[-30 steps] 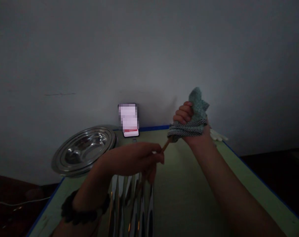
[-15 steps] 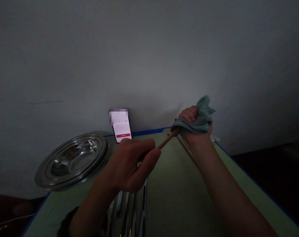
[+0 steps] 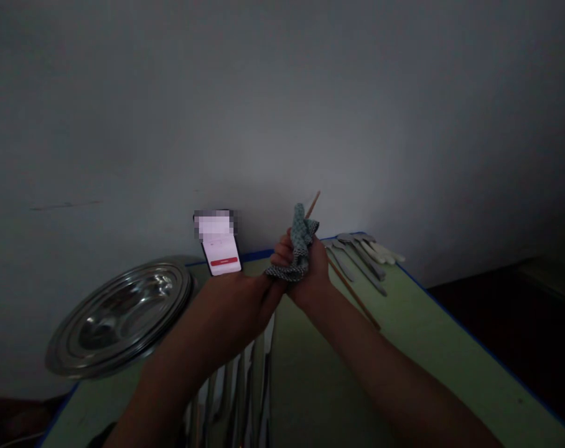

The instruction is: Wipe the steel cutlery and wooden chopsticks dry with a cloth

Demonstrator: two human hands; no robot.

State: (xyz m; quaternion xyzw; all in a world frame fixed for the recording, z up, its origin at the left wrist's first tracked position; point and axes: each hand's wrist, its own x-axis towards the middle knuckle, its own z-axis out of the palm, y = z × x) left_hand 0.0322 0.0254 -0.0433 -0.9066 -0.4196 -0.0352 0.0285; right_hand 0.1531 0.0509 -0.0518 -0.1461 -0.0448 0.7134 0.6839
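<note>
Over the table, my right hand (image 3: 313, 270) is closed around a crumpled green-and-grey cloth (image 3: 300, 239). A thin wooden chopstick (image 3: 313, 204) runs through the cloth, its far end poking out above and pointing up to the right. My left hand (image 3: 238, 308) meets the right one from the lower left, its fingers closed at the chopstick's near end, which is hidden between the hands. Another chopstick (image 3: 357, 300) lies on the table beside my right forearm.
Stacked shiny metal dishes (image 3: 61, 351) stand at the left, near a lit phone (image 3: 224, 252) leaning on the wall. Below my left arm lie several table knives (image 3: 257, 379). Several metal spoons (image 3: 357, 252) and white-handled utensils (image 3: 380, 252) rest at the back right. Blue tape edges the green table (image 3: 450, 367).
My right hand and the cloth have slid left and down along the chopstick to my left hand. The chopstick's far end now shows beyond the cloth. The view has shifted slightly.
</note>
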